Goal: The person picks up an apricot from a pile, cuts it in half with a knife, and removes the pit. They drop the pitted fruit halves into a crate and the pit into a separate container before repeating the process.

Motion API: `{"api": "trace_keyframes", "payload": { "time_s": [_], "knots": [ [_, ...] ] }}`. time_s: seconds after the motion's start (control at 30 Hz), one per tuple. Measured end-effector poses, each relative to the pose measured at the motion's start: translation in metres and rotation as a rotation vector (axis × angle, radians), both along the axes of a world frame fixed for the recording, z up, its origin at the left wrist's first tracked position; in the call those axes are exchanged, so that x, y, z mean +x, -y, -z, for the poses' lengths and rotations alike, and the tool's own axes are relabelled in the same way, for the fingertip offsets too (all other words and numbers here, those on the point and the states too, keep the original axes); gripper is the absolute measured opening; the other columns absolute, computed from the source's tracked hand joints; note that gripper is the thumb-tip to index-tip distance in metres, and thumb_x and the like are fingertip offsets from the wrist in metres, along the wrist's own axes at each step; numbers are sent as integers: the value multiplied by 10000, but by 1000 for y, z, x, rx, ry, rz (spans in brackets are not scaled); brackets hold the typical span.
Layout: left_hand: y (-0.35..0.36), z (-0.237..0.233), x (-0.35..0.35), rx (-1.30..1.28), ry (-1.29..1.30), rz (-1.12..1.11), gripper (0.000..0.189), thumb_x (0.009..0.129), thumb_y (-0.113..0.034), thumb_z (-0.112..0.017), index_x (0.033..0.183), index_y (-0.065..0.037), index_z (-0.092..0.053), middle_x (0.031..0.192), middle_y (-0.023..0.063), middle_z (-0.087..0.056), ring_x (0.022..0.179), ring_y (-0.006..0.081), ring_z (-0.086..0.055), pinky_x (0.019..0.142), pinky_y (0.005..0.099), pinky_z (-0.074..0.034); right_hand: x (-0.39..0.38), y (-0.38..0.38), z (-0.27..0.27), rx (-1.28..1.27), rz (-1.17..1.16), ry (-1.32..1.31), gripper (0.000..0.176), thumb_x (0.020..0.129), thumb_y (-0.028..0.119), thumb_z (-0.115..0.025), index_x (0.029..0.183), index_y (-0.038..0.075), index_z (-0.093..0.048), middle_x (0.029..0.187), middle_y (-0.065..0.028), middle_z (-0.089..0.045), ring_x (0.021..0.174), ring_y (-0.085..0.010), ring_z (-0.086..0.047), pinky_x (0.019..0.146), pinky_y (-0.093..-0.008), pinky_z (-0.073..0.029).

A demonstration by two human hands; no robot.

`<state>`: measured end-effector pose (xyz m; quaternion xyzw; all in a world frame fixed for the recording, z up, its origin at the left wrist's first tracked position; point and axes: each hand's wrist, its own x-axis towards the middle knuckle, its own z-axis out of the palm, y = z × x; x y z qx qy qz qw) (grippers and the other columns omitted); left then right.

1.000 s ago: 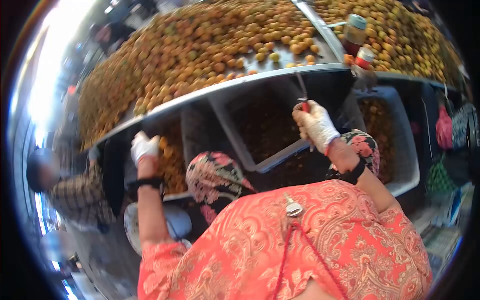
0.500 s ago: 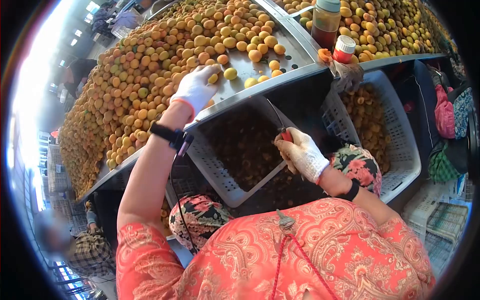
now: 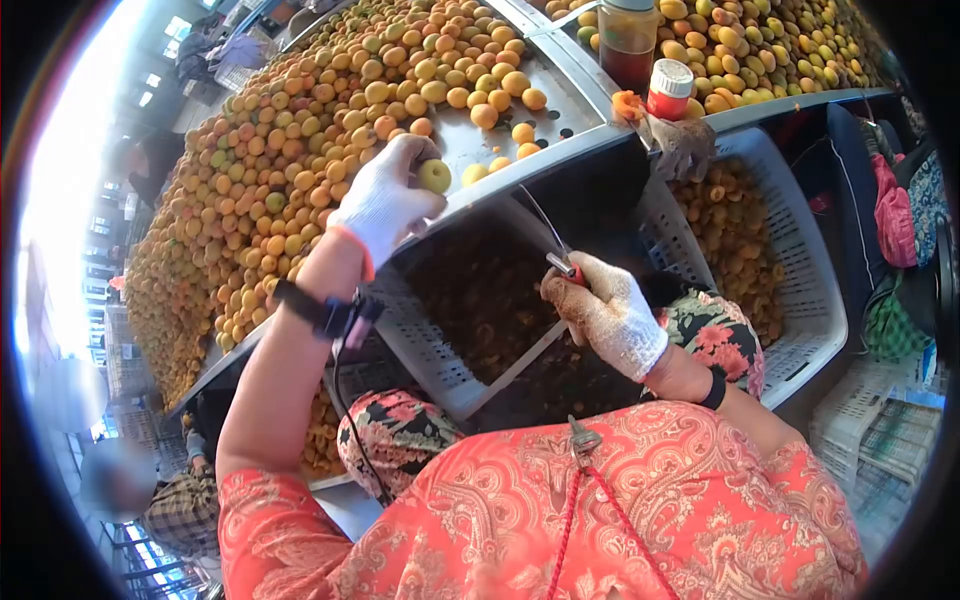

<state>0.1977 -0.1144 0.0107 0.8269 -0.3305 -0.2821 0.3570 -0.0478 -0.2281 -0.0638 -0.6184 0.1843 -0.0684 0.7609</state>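
White knitted gloves cover both hands. The left hand (image 3: 385, 205) reaches up to the near edge of the steel bench (image 3: 580, 102), its fingers curled most of the way round one yellow-green apricot (image 3: 434, 176), which is pinched between thumb and fingertips just above the bench's rim. The big heap of apricots (image 3: 280, 170) spreads to the left and far side of it, and a few loose fruits lie just to its right.

The right hand (image 3: 605, 312) is lower and nearer, closed in a fist round the red handle of a thin-bladed knife (image 3: 562, 266), with the blade pointing up and away towards the bench. It hovers over a white plastic crate (image 3: 440, 362) under the bench, whose contents are too dark to make out. To the right, a second crate (image 3: 830, 300) holds orange fruit pieces.
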Motion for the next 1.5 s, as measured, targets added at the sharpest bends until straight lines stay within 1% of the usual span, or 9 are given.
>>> {"api": "trace_keyframes", "payload": {
  "time_s": [0.1,0.23,0.37,0.43,0.53,0.87,1.17,1.27,1.5],
  "knots": [
    [-38,-25,-67,-283,-375,-133,532,732,34,-691,1230,26,-506,946,84,-590,706,158,-623,569,257,-493,-4,-16,-20,-23,-102,84,177,993,198,-568,920,37,-553,709,9,-543,647,-81,-501,585,-273,-424],
    [-87,-28,-137,-454,-475,-227,481,782,41,-672,1242,2,-534,953,74,-596,661,127,-588,573,247,-479,-15,-52,-24,-263,-187,233,258,1009,255,-561,932,16,-499,701,-109,-562,654,-162,-554,601,-341,-457],
    [-105,-30,-164,-426,-353,-357,427,789,48,-662,1200,-11,-561,1010,57,-593,726,100,-570,604,222,-470,-29,-70,-47,-294,-239,193,268,1011,262,-564,942,12,-496,728,-145,-614,667,-232,-613,608,-364,-473],
    [-112,-18,-165,-597,-90,-278,395,790,0,-725,1154,-8,-570,988,44,-607,875,111,-603,774,251,-521,-32,-76,-58,-335,-256,195,265,1011,257,-566,942,11,-494,730,-148,-617,666,-238,-618,609,-368,-476],
    [-117,-13,-168,-703,-137,-251,382,801,4,-719,1153,-9,-570,1044,41,-600,973,113,-582,880,263,-501,-35,-83,-65,-404,-248,206,263,1010,252,-568,942,9,-493,728,-152,-620,663,-246,-624,609,-375,-481],
    [-118,-14,-184,-874,-319,-369,341,844,-5,-693,1163,-11,-573,1042,38,-605,912,100,-591,805,248,-514,-31,-102,-52,-511,-173,306,255,1010,254,-547,959,14,-478,716,-221,-603,709,-418,-635,598,-431,-472],
    [-99,11,-185,-1083,-533,-469,301,985,-250,-625,1196,-38,-590,1049,74,-657,808,165,-619,699,302,-523,-27,-108,-46,-740,-37,212,185,976,192,-554,1018,17,-512,783,-247,-646,776,-436,-649,632,-512,-498],
    [-102,13,-181,-1115,-742,-430,276,991,-186,-615,1214,-25,-588,987,49,-633,860,144,-607,796,284,-506,-25,-106,-39,-836,-59,159,181,976,178,-542,1050,25,-477,804,-245,-644,827,-458,-644,629,-499,-500],
    [-98,9,-182,-1135,-878,-349,326,1017,-301,-570,1197,-30,-570,977,111,-658,826,199,-644,754,328,-539,-24,-105,-41,-823,9,246,174,966,164,-542,1049,26,-478,810,-261,-641,820,-463,-638,631,-508,-499]
  ]
}}
